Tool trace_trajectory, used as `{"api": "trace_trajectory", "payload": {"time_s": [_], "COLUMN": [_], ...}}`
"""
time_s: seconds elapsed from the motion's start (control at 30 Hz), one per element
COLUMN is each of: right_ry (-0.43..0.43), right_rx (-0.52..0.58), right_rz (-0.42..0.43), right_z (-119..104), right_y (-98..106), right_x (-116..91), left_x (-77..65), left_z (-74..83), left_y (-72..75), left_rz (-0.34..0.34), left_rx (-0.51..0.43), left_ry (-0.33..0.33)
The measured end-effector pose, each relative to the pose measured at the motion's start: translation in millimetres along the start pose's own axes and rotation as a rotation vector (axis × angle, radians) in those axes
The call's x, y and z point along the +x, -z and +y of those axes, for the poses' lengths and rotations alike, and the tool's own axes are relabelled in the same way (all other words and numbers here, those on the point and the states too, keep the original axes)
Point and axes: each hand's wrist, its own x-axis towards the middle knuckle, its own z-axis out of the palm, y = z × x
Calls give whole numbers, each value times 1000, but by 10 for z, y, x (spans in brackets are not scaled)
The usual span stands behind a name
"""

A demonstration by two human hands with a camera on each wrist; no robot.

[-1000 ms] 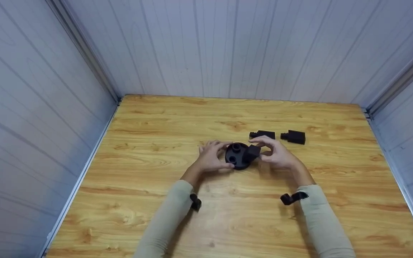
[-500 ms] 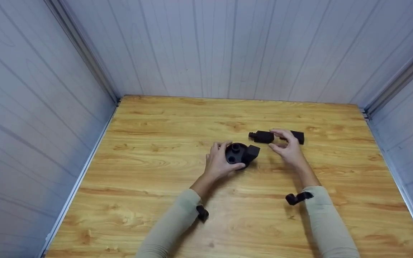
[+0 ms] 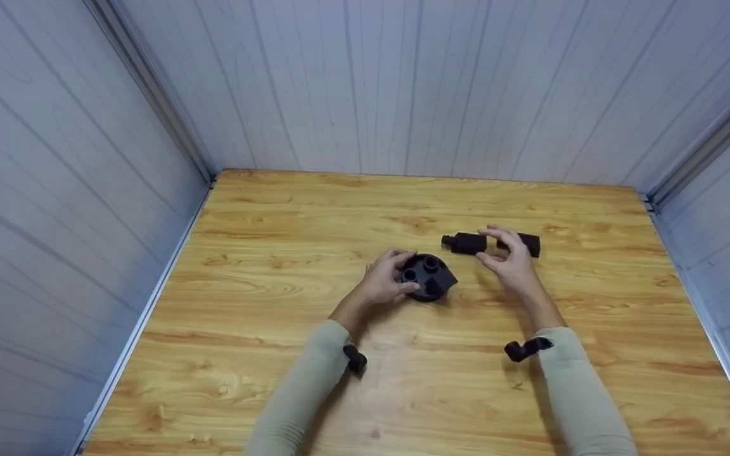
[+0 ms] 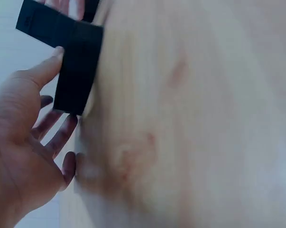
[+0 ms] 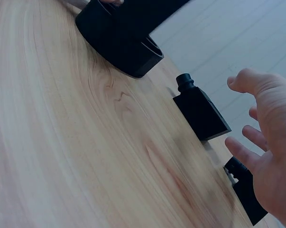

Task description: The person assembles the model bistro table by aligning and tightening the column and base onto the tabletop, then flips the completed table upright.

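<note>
My left hand (image 3: 383, 280) holds a round black base (image 3: 420, 277) by its rim, thumb on the near side and fingers behind. Two ring-shaped sockets stand up from the base, and a black block (image 3: 443, 282) sits at its right side. In the left wrist view the thumb presses the dark rim (image 4: 80, 66). Farther right, my right hand (image 3: 512, 263) hovers with thumb and fingers spread, holding nothing. It is nearest to a loose black block with a ribbed neck (image 5: 202, 113), lying on its side, apart from the fingers. A second such block (image 3: 530, 245) is partly hidden behind this hand.
A wood-grain tabletop (image 3: 263, 278) lies under everything. Pale panelled walls (image 3: 377, 88) enclose it at the back and both sides. Small black wrist mounts (image 3: 528, 349) stick out from both sleeves.
My right hand has left the block on the base and moved right to the loose blocks. My left hand has turned the base clockwise, bringing its block nearer to me.
</note>
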Motion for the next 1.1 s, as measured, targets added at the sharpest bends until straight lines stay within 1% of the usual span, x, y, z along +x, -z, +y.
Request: {"api": "trace_trajectory", "payload": {"time_s": [0.03, 0.1, 0.17, 0.27, 0.33, 0.4, 0.47, 0.53, 0.57, 0.67, 0.73, 0.83, 0.9, 1.0, 1.1], "right_ry": [-1, 0, 1, 1, -6, -12, -15, -17, -17, -16, -19, -11, -11, -17, -43], "right_rx": [-4, -13, -22, -51, -77, -107, -132, -144, -149, -151, -151, -173, -196, -235, -238], "right_rz": [-6, -17, -24, -35, -42, -54, -61, -67, -69, -67, -62, -47, -37, -33, -42], "right_z": [-3, 0, 1, -1, 2, 14, 31, 51, 60, 93, 115, 145, 162, 180, 190], "right_y": [6, 16, 10, 4, -2, -7, -14, -23, -27, -47, -66, -93, -110, -122, -134], "right_x": [2, 21, 42, 79, 105, 134, 155, 174, 182, 197, 202, 208, 205, 193, 181], "left_x": [9, 12, -47, -173, -243, -290, -305, -307, -285, -264, -217, -177, -123, -27, 92], "left_z": [-5, -8, 56, 220, 316, 374, 374, 377, 341, 334, 257, 170, 52, -106, -323], "left_y": [1, -24, -26, -15, -14, -28, -54, -56, -70, -34, -32, 10, 11, 25, -26], "left_rz": [-4, 12, 37, 74, 98, 120, 135, 128, 124, 82, 76, 61, 70, 70, 90], "left_rx": [2, -5, -19, -45, -39, -27, -23, -17, -21, -20, 1, -26, -54, -109, -114], "left_ry": [-8, -12, 7, 36, 46, 57, 70, 87, 94, 100, 78, 54, 37, 34, 17]}}
